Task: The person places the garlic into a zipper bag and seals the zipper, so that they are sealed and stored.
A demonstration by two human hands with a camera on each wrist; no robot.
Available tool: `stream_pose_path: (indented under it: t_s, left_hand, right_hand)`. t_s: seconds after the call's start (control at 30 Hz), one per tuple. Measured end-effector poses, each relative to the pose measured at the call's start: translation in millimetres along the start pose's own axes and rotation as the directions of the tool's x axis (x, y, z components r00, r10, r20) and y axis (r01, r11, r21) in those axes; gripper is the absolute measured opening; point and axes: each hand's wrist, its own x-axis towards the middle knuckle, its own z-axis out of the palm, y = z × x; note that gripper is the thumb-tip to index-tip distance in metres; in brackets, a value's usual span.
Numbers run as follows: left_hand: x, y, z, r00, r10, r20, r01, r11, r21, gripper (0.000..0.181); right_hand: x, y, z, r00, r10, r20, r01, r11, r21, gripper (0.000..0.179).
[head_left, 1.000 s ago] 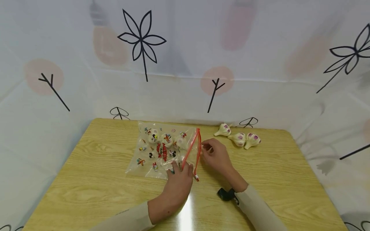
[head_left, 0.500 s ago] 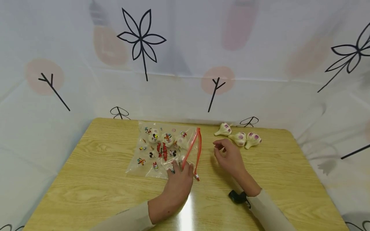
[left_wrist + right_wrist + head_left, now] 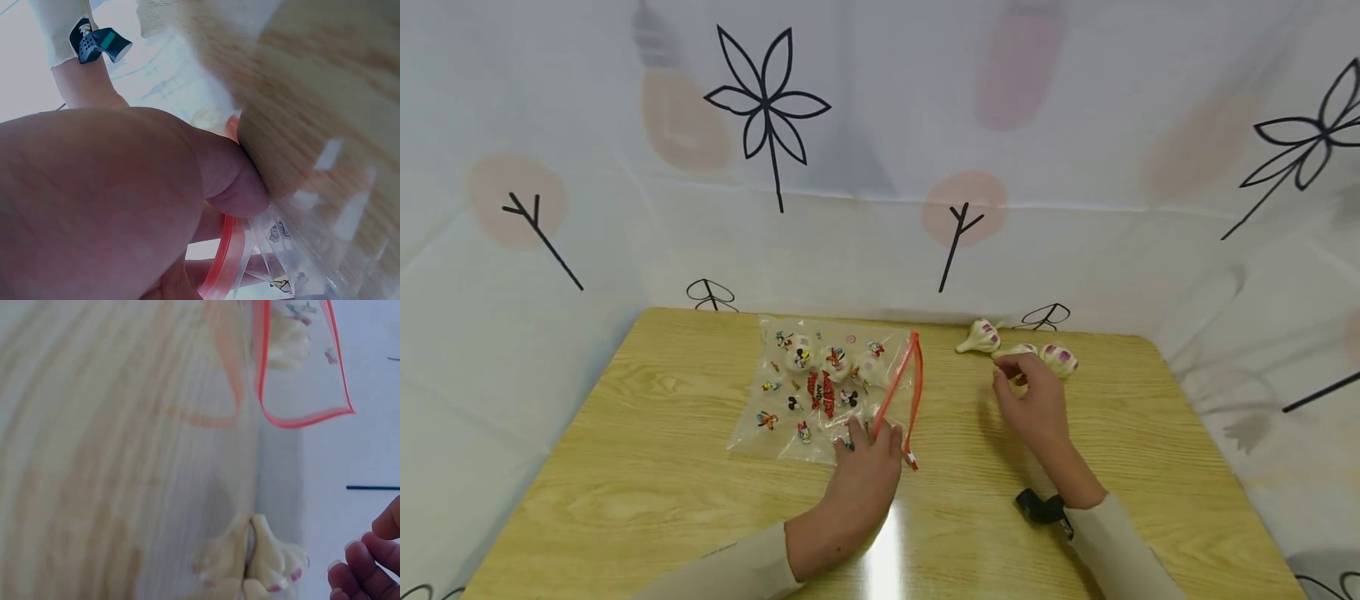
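A clear plastic zip bag printed with small cartoon figures lies on the table in the head view, with several pale garlic bulbs inside. Its red zip edge gapes at the right end. My left hand holds the near side of the mouth; in the left wrist view the thumb lies by the red strip, fingers partly hidden. My right hand, fingers loosely bent and holding nothing, hovers before three loose garlic bulbs. It partly covers the middle garlic bulb; the right garlic bulb shows beside it.
The wood-grain table runs back to a white patterned cloth hanging behind and at both sides. A dark wrist camera is strapped at the right cuff. A zip slider sits at the near end of the mouth.
My right hand has left the bag's mouth and moved right to the loose garlic bulbs, now partly covering the middle one. The left hand and the bag have stayed in place.
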Motion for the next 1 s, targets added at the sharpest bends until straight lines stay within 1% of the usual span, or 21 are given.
stream_pose_path:
  t_s: [0.13,0.3,0.5,0.63,0.73,0.8,0.9,1.0]
  left_hand:
    - [-0.1,0.6,0.7,1.0,-0.003,0.006,0.003,1.0,0.001,0.04]
    - [-0.1,0.5,0.5,1.0,-0.004,0.026,0.004,1.0,-0.017,0.041]
    - [0.0,0.2,1.3,0.999,0.0,0.041,0.001,1.0,-0.026,0.041]
    - [-0.1,0.3,1.2,0.999,0.0,0.042,0.001,1.0,-0.018,0.041]
    - [-0.3,0.3,0.9,0.999,0.002,0.041,-0.001,1.0,-0.017,0.041]
    - [-0.4,0.2,0.9,0.999,0.006,0.041,-0.005,1.0,-0.015,0.043]
    - [-0.2,0.1,1.4,0.999,0.008,0.041,-0.007,1.0,-0.015,0.044]
    - [0.0,0.0,1.9,0.999,0.012,0.048,-0.011,1.0,-0.013,0.045]
  right_hand:
    - [4.1,5,-6,0.999,0.013,-0.046,-0.013,1.0,0.0,0.012]
    - [8.0,11,-12,0.994,0.006,-0.105,-0.007,1.0,-0.011,0.011]
    - [10.4,18,-20,0.989,0.048,-0.14,-0.052,0.998,-0.023,0.016]
    - [11.3,24,-24,0.98,0.076,-0.182,-0.083,0.996,-0.029,0.018]
    - [11.7,28,-26,0.971,0.117,-0.209,-0.123,0.992,-0.015,0.022]
    - [11.6,30,-28,0.962,0.164,-0.217,-0.168,0.986,-0.002,0.027]
    - [11.1,35,-30,0.945,0.238,-0.222,-0.243,0.97,0.005,0.036]
    - [10.1,43,-32,0.931,0.298,-0.213,-0.301,0.954,0.017,0.042]
